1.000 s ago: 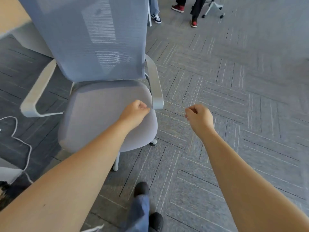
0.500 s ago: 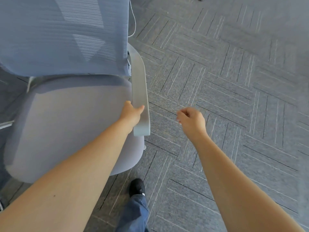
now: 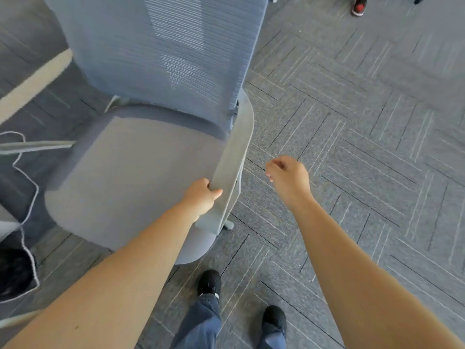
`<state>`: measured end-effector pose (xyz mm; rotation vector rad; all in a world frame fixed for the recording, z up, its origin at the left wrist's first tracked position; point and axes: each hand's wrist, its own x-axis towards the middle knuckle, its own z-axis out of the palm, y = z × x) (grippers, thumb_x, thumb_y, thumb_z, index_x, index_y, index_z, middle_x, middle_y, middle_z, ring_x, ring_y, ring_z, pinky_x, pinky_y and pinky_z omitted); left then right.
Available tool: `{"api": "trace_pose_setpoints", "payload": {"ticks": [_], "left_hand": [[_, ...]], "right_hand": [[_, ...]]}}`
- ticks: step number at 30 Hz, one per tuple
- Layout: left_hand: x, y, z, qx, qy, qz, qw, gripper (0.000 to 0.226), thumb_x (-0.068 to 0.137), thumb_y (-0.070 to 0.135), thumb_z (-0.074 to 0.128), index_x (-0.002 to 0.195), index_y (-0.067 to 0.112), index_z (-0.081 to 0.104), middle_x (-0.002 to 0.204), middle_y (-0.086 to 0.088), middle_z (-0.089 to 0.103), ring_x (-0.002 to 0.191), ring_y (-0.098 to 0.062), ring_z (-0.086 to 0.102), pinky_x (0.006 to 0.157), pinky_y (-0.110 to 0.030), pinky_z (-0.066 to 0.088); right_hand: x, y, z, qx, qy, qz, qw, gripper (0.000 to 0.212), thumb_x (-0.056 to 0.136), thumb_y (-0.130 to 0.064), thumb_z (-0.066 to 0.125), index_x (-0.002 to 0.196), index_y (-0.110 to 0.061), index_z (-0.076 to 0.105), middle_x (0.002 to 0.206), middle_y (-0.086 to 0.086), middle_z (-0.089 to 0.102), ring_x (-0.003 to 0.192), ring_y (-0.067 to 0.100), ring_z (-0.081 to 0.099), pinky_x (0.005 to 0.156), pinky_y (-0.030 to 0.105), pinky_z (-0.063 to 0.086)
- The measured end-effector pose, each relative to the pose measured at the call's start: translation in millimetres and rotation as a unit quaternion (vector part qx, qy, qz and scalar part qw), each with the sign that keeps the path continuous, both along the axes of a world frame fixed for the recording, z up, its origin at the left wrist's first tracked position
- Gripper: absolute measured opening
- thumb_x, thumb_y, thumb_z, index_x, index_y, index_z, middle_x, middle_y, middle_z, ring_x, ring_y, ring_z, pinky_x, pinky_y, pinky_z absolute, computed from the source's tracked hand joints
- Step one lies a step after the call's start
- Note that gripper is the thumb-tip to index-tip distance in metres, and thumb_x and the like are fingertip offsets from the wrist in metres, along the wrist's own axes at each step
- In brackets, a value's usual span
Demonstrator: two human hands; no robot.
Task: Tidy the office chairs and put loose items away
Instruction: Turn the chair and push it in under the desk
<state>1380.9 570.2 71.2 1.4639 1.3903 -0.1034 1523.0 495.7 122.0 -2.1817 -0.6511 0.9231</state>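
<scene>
A grey office chair (image 3: 130,177) with a blue-grey mesh back (image 3: 163,54) stands in front of me, left of centre. Its right armrest (image 3: 234,159) is pale grey and runs toward me. My left hand (image 3: 201,197) grips the near part of that armrest, thumb on top and fingers curled under the inner edge. My right hand (image 3: 289,180) hovers over the carpet just right of the armrest, fingers curled and holding nothing. The chair's left armrest (image 3: 35,146) shows at the left edge.
A white cable (image 3: 27,172) snakes over the floor at the left beside a dark bag (image 3: 15,273). A pale desk edge (image 3: 32,84) crosses the upper left. Another person's red shoe (image 3: 358,7) is at the top right. Grey patterned carpet (image 3: 364,147) spreads to the right.
My left hand went from a fist above the seat to gripping the right armrest. The chair has turned and shifted rightward in view. My right hand stayed curled beside it.
</scene>
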Motion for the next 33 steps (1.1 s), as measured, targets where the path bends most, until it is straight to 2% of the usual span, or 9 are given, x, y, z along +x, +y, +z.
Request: {"api": "trace_pose_setpoints", "payload": {"ticks": [7, 10, 12, 13, 15, 19, 21, 25, 33], "left_hand": [[-41, -32, 12, 0.068, 0.107, 0.043, 0.991, 0.037, 0.089, 0.009, 0.047, 0.057, 0.018, 0.032, 0.061, -0.001, 0.035, 0.064, -0.023, 0.040, 0.055, -0.030, 0.028], [-39, -53, 30, 0.135, 0.141, 0.097, 0.976, 0.041, 0.087, 0.007, 0.048, 0.055, 0.022, 0.027, 0.063, 0.000, 0.038, 0.080, -0.028, 0.048, 0.069, -0.036, 0.040], [-26, -69, 49, 0.161, 0.111, 0.133, 0.972, 0.019, 0.087, 0.009, 0.048, 0.068, 0.015, 0.048, 0.081, -0.010, 0.053, 0.087, -0.032, 0.054, 0.077, -0.038, 0.044], [-17, -76, 59, 0.169, 0.092, 0.145, 0.970, 0.010, 0.088, 0.012, 0.049, 0.089, 0.008, 0.058, 0.095, -0.014, 0.057, 0.092, -0.034, 0.056, 0.078, -0.037, 0.043], [2, -90, 78, 0.179, 0.060, 0.164, 0.968, 0.031, 0.089, 0.017, 0.048, 0.119, 0.007, 0.052, 0.119, -0.016, 0.057, 0.098, -0.032, 0.057, 0.076, -0.033, 0.041], [32, -102, 118, 0.201, -0.028, 0.200, 0.959, 0.034, 0.091, 0.022, 0.047, 0.123, 0.010, 0.047, 0.133, -0.009, 0.051, 0.098, -0.023, 0.057, 0.069, -0.028, 0.042], [40, -96, 139, 0.210, -0.056, 0.222, 0.951, 0.036, 0.091, 0.023, 0.048, 0.124, 0.009, 0.047, 0.136, -0.008, 0.049, 0.115, -0.025, 0.051, 0.079, -0.030, 0.044], [55, -72, 177, 0.242, -0.095, 0.242, 0.935, 0.036, 0.090, 0.024, 0.049, 0.120, 0.004, 0.049, 0.132, -0.012, 0.053, 0.121, -0.027, 0.048, 0.099, -0.035, 0.037], [88, -26, 234, 0.269, -0.167, 0.238, 0.918, 0.046, 0.089, 0.041, 0.047, 0.124, 0.011, 0.050, 0.130, -0.004, 0.054, 0.119, -0.021, 0.049, 0.090, -0.029, 0.034]], "right_hand": [[3, -24, 19, 0.035, 0.001, 0.080, 0.996, 0.011, 0.086, -0.016, 0.046, 0.081, -0.013, 0.055, 0.064, -0.006, 0.050, 0.053, 0.010, 0.040, 0.047, 0.023, 0.031], [15, -41, 33, 0.050, -0.010, 0.115, 0.992, 0.016, 0.085, -0.013, 0.044, 0.071, -0.016, 0.051, 0.061, -0.004, 0.048, 0.053, 0.012, 0.038, 0.048, 0.024, 0.030], [26, -53, 44, 0.057, -0.021, 0.140, 0.988, 0.012, 0.087, -0.014, 0.045, 0.078, -0.014, 0.053, 0.062, -0.004, 0.048, 0.053, 0.012, 0.039, 0.049, 0.024, 0.031], [31, -58, 50, 0.063, -0.024, 0.150, 0.986, 0.010, 0.087, -0.014, 0.045, 0.081, -0.014, 0.054, 0.062, -0.006, 0.049, 0.053, 0.011, 0.040, 0.048, 0.024, 0.032], [42, -67, 64, 0.076, -0.029, 0.161, 0.984, 0.009, 0.087, -0.015, 0.046, 0.083, -0.014, 0.054, 0.062, -0.007, 0.050, 0.053, 0.009, 0.042, 0.049, 0.024, 0.033], [57, -68, 95, 0.101, -0.025, 0.169, 0.980, 0.009, 0.086, -0.014, 0.047, 0.084, -0.013, 0.055, 0.063, -0.008, 0.049, 0.053, 0.009, 0.041, 0.049, 0.023, 0.033], [61, -60, 109, 0.117, -0.024, 0.172, 0.978, 0.009, 0.085, -0.015, 0.047, 0.082, -0.013, 0.055, 0.063, -0.008, 0.048, 0.052, 0.008, 0.041, 0.049, 0.022, 0.031], [67, -32, 136, 0.146, -0.032, 0.179, 0.972, 0.009, 0.086, -0.014, 0.046, 0.084, -0.014, 0.055, 0.063, -0.008, 0.050, 0.053, 0.008, 0.042, 0.048, 0.022, 0.033], [88, 22, 181, 0.208, -0.065, 0.160, 0.963, 0.017, 0.088, -0.014, 0.044, 0.095, -0.014, 0.059, 0.075, -0.007, 0.058, 0.070, 0.011, 0.052, 0.060, 0.024, 0.042]]}}
